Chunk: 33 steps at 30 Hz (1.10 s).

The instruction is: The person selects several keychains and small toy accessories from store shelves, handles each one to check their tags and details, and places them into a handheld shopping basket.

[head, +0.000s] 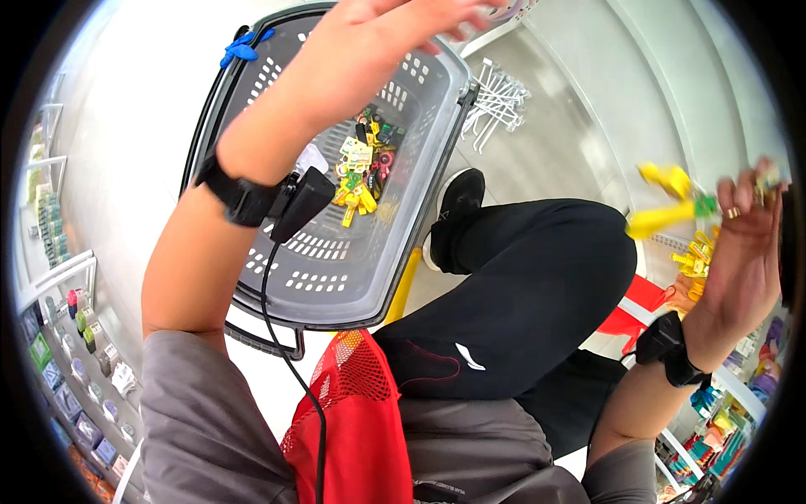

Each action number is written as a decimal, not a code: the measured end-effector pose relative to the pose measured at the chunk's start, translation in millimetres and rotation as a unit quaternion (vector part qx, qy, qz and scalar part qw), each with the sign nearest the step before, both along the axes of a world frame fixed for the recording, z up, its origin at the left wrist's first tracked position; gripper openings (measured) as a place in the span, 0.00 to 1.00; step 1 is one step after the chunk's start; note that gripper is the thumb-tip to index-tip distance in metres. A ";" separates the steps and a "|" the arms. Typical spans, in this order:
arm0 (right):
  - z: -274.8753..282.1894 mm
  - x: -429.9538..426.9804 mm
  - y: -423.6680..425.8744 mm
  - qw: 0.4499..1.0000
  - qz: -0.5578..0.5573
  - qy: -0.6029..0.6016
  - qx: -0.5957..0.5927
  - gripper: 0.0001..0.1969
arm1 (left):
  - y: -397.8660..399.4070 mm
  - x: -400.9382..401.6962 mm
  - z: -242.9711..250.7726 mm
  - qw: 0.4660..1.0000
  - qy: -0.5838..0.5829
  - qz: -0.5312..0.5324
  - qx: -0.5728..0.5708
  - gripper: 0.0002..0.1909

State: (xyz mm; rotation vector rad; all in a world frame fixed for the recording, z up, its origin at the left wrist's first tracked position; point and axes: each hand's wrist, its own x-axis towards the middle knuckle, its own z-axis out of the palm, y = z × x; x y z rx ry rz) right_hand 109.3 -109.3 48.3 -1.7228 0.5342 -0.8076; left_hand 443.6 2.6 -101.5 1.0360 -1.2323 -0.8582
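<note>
My left hand [403,28] reaches over the far end of a grey plastic shopping basket [403,277]; its fingers are near the top edge, by a pale round thing too cut off to name. My right hand [749,201] is raised at the far right, blurred, with yellow trinkets [664,217] dangling at its fingers and a small pale thing near the fingertips. On the basket's floor lies a pile of small yellow, black and red trinkets [357,170], partly beside a clear plastic piece [312,159].
White metal display hooks [496,101] lie heaped on the floor beyond the basket. Curved-looking white shelves [630,69] rise at the upper right. Packaged goods hang on racks [82,390] at the left and lower right. A blue cloth-like piece [242,50] is on the basket's rim.
</note>
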 end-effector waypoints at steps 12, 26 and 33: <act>-66.3 156.0 113.9 0.998 -0.036 -0.005 -0.051 0.22 | 73.2 -19.9 49.5 0.996 0.071 0.047 -0.039 0.18; -65.5 -24.9 53.5 0.983 -0.149 -0.041 0.100 0.21 | 99.0 35.8 -63.7 0.941 0.040 0.036 0.335 0.13; -59.5 -100.1 57.1 0.971 -0.194 -0.051 0.127 0.15 | 103.9 21.3 -179.4 0.758 0.087 -0.121 0.635 0.14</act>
